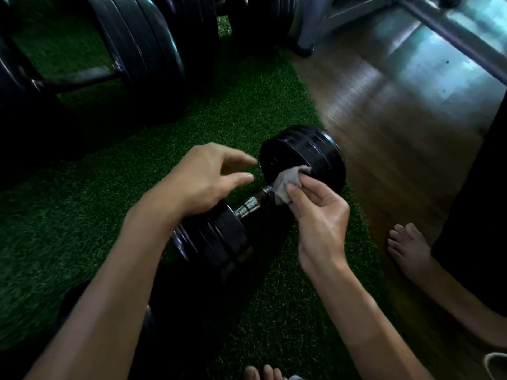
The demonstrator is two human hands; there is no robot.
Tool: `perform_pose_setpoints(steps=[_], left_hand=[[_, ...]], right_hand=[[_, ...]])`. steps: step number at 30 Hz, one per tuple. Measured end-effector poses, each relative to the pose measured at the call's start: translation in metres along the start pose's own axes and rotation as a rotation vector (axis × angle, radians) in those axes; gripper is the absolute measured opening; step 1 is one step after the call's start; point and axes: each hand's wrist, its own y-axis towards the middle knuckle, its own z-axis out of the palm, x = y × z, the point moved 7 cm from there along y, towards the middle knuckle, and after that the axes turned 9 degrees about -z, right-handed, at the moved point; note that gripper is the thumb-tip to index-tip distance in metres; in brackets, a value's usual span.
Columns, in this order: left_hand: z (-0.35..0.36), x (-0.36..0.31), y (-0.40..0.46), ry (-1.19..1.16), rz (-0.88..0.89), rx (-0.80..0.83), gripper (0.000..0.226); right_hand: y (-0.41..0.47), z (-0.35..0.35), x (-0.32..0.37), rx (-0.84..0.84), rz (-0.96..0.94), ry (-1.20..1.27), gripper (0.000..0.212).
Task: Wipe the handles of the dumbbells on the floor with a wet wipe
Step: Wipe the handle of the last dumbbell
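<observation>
Here, the wipe meets the far end of the handle.
The dumbbell [260,204] lies on the green turf [247,105], its handle [251,205] running from 7 to 1 o'clock. The right hand [318,215] pinches the grey wet wipe [288,185] against the bar beside the far plate; the left hand [203,179] hovers at 10 o'clock, fingers loose, holding nothing. The wiping looks midway; next, probably, drag the wipe toward the near plate. More dumbbells [123,64] wait at 11 o'clock.

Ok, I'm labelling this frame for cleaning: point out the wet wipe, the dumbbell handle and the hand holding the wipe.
wet wipe [285,182], head view, on its bunched grey middle.
dumbbell handle [251,205], head view, on the bare metal bar.
right hand [321,215], head view, on the back of the hand.
</observation>
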Motion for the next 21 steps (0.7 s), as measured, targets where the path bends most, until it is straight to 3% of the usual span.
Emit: perform_pose_setpoints(steps=[3,5,8,12,16,18,21], left_hand=[[0.013,-0.015,0.024,-0.236,0.016,0.247,0.04],[0.02,-0.015,0.037,-0.402,-0.008,0.321,0.037],[0.021,-0.011,0.05,-0.532,-0.043,0.326,0.032],[0.02,0.003,0.07,-0.404,-0.073,0.265,0.019],[0.028,0.024,0.1,-0.098,-0.154,0.158,0.015],[0.048,0.025,0.106,-0.116,-0.193,0.292,0.013],[0.075,0.016,0.107,-0.238,-0.202,0.478,0.014]], right_hand=[[0.018,-0.004,0.01,0.101,-0.027,-0.051,0.02],[0.025,0.006,0.011,0.195,-0.028,-0.061,0.023],[0.026,0.014,0.01,0.3,0.038,-0.039,0.034],[0.029,0.003,0.016,0.362,0.083,-0.046,0.032],[0.052,-0.024,0.049,0.204,-0.27,-0.343,0.024],[0.059,-0.035,0.062,0.083,-0.438,-0.472,0.022],[0.062,-0.041,0.06,0.011,-0.546,-0.644,0.025]])
